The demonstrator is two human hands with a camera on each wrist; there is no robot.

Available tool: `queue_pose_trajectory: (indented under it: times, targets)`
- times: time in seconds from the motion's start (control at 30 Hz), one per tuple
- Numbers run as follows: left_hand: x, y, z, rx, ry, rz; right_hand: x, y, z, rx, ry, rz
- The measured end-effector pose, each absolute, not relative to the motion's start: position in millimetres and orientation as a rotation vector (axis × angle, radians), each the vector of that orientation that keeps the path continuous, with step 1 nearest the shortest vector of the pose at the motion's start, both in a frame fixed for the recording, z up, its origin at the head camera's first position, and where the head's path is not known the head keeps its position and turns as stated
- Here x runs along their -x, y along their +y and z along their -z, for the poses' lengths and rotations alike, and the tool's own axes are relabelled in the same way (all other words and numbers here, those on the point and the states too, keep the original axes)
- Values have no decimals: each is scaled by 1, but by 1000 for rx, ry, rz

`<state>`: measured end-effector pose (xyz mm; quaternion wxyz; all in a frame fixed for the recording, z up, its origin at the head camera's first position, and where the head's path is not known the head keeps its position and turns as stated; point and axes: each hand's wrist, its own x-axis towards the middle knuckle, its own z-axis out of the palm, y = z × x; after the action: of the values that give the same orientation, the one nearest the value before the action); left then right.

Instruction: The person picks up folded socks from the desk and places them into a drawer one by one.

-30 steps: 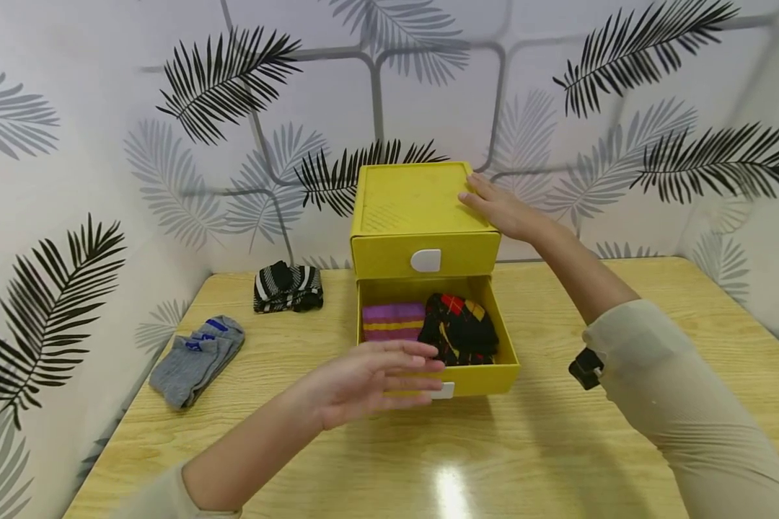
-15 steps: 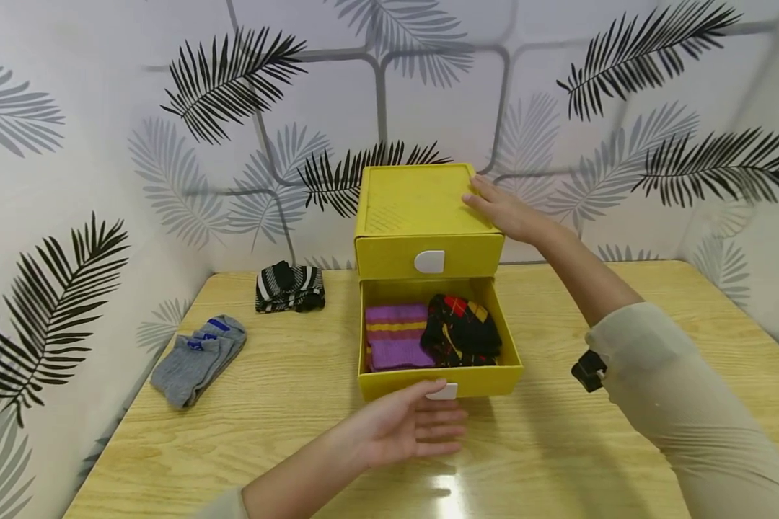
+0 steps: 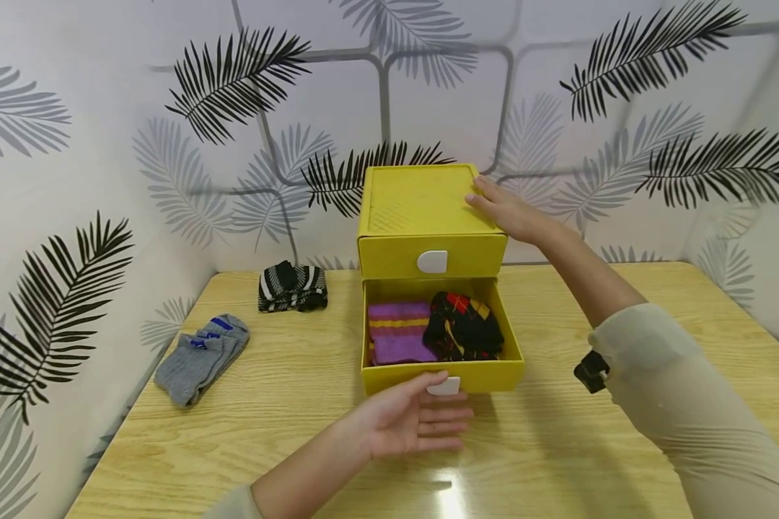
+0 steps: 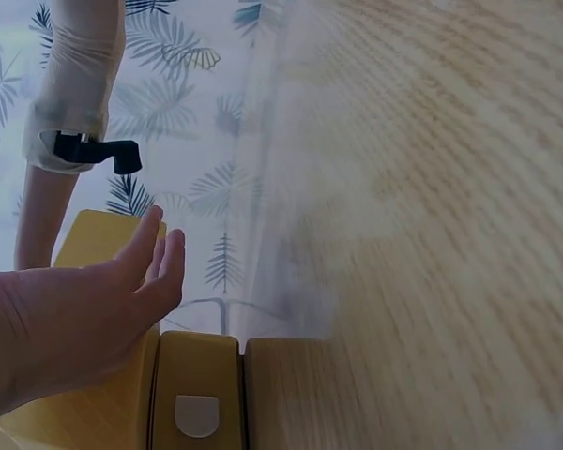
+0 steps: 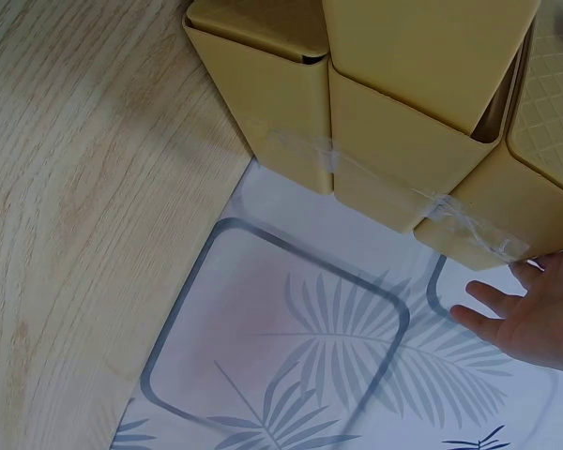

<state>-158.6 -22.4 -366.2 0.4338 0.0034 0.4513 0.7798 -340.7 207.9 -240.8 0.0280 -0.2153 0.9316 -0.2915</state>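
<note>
Yellow drawer stands pulled out towards you from the middle tier of a three-tier yellow cabinet, set on the wooden table near the patterned wall. Your left hand is at its front, fingers straight and slightly spread, holding nothing; the thumb lies by the white tab, though you cannot tell how firmly it presses. Your right hand rests over the cabinet's right top edge, fingers extended and apart. Inside the drawer you have a folded purple sock with a yellow stripe on the left, just beside dark argyle socks. Clear tape runs across the cabinet's side. Farther out to your left lie black-and-white socks and, nearer you, grey socks with blue marks.
</note>
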Motion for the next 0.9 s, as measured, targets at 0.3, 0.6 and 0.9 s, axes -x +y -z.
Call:
queue_pose_trajectory:
  times: [0.3, 0.6, 0.9]
  targets:
    - [177, -20, 361, -9, 1216, -1927, 343, 208, 242, 656, 2883, 897]
    - [189, -20, 357, -11, 1229, -1927, 343, 209, 241, 648, 2873, 896]
    - [207, -21, 355, 65, 1172, -2008, 343, 208, 242, 639, 2872, 895]
